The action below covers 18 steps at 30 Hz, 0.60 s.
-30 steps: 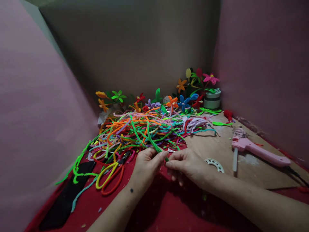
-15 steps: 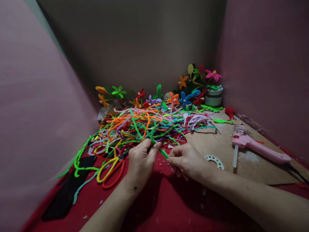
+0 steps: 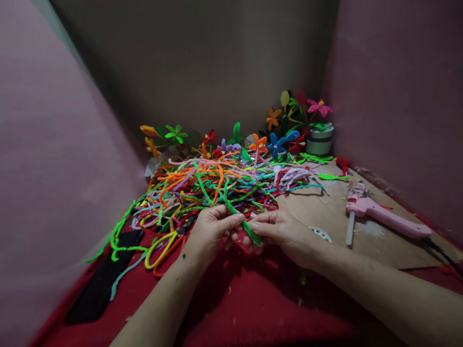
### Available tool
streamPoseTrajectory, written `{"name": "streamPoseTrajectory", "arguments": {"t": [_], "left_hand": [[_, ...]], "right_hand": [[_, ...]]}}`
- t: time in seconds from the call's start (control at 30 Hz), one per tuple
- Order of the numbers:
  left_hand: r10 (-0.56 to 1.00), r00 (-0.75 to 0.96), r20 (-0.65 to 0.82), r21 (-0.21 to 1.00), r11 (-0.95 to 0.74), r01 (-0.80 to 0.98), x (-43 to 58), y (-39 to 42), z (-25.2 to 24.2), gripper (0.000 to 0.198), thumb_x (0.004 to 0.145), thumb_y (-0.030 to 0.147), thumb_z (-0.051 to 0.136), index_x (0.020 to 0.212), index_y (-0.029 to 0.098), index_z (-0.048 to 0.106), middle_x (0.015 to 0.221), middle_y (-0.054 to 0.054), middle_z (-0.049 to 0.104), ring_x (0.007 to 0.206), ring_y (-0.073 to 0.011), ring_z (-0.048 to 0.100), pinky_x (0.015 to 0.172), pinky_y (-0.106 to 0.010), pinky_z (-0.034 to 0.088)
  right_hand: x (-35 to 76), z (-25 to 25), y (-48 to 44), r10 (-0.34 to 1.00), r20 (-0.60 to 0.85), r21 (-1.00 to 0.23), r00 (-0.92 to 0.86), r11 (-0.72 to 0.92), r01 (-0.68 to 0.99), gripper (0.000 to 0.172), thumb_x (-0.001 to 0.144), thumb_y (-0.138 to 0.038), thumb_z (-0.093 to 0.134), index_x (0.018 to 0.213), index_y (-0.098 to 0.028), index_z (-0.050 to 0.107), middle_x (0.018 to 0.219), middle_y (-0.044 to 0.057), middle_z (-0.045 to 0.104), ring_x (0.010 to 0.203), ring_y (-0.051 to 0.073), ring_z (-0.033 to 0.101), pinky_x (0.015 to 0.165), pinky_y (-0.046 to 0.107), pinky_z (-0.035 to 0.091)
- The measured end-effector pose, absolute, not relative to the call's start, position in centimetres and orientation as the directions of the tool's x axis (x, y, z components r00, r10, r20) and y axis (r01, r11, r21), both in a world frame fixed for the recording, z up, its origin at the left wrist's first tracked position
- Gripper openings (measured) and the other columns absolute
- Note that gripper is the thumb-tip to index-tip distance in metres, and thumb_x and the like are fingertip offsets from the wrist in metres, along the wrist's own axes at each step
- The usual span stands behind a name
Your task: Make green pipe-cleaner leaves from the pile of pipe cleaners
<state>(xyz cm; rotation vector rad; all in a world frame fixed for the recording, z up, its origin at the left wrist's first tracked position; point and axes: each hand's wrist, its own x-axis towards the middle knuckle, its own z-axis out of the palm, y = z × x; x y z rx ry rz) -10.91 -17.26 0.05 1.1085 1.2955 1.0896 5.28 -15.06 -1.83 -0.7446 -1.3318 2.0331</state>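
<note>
A green pipe cleaner (image 3: 231,207) is held between both hands, low over the red cloth. My left hand (image 3: 213,229) pinches it near its middle between thumb and fingers. On the other side, my right hand (image 3: 277,233) grips it close to its near end, which looks thicker or doubled over and pokes out below the fingertips. The far end rises past my left fingers toward a tangled heap of coloured pipe cleaners (image 3: 202,173) just behind the hands. My fingertips partly hide the held piece.
A pink hot glue gun (image 3: 390,217) rests on a wooden board (image 3: 307,207) at right, beside a white ring (image 3: 320,234). Scissors with yellow and red handles (image 3: 161,250) and a black flat strip (image 3: 103,279) lie left. Pipe-cleaner flowers (image 3: 277,144) and a round pot (image 3: 320,140) stand behind.
My hands have come closer together. The pipe cleaner's near end now shows below my right fingers, and my left hand has turned from a tight fist to a looser pinch.
</note>
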Motion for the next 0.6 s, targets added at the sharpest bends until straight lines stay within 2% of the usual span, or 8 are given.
{"name": "streamPoseTrajectory", "arguments": {"t": [0.07, 0.23, 0.4, 0.6], "left_hand": [[0.988, -0.01, -0.153, 0.986, 0.153, 0.06, -10.6, -17.4, 0.2, 0.023, 0.066, 0.03, 0.068, 0.059, 0.012, 0.054, 0.049, 0.002, 0.053, 0.037, -0.0054, 0.043, 0.033, -0.017, 0.029], [0.987, -0.041, -0.153, 0.985, 0.156, 0.073, -10.0, -17.5, 0.3, 0.032, 0.06, 0.028, 0.072, 0.05, 0.014, 0.045, 0.041, 0.005, 0.043, 0.034, -0.0034, 0.036, 0.035, -0.017, 0.022], [0.991, -0.039, -0.13, 0.99, 0.132, 0.054, -10.1, -17.6, -0.1, 0.025, 0.062, 0.028, 0.071, 0.055, 0.012, 0.053, 0.044, 0.004, 0.046, 0.037, -0.0034, 0.036, 0.037, -0.018, 0.023], [0.992, -0.046, -0.115, 0.992, 0.117, 0.042, -10.0, -17.8, -0.3, 0.022, 0.066, 0.031, 0.068, 0.062, 0.012, 0.058, 0.047, 0.003, 0.05, 0.04, -0.0043, 0.039, 0.041, -0.018, 0.027]], "right_hand": [[5.3, -2.0, -15.0, 0.741, -0.119, -0.919, -0.661, -0.333, -0.209, 0.024, 0.068, -0.034, 0.063, 0.066, -0.01, 0.063, 0.064, 0.006, 0.065, 0.054, 0.011, 0.056, 0.056, 0.025, 0.042], [5.2, -2.7, -14.7, 0.722, -0.181, -0.887, -0.668, -0.413, -0.206, 0.017, 0.065, -0.027, 0.065, 0.064, -0.01, 0.062, 0.06, 0.005, 0.065, 0.049, 0.011, 0.055, 0.051, 0.025, 0.039], [5.2, -3.0, -14.5, 0.696, -0.239, -0.853, -0.677, -0.484, -0.196, 0.016, 0.063, -0.025, 0.068, 0.066, -0.011, 0.061, 0.062, 0.005, 0.066, 0.05, 0.012, 0.058, 0.051, 0.026, 0.041], [5.1, -3.4, -14.5, 0.713, -0.202, -0.86, -0.671, -0.458, -0.227, 0.017, 0.065, -0.027, 0.068, 0.066, -0.011, 0.061, 0.061, 0.005, 0.066, 0.049, 0.012, 0.058, 0.052, 0.026, 0.042]]}}
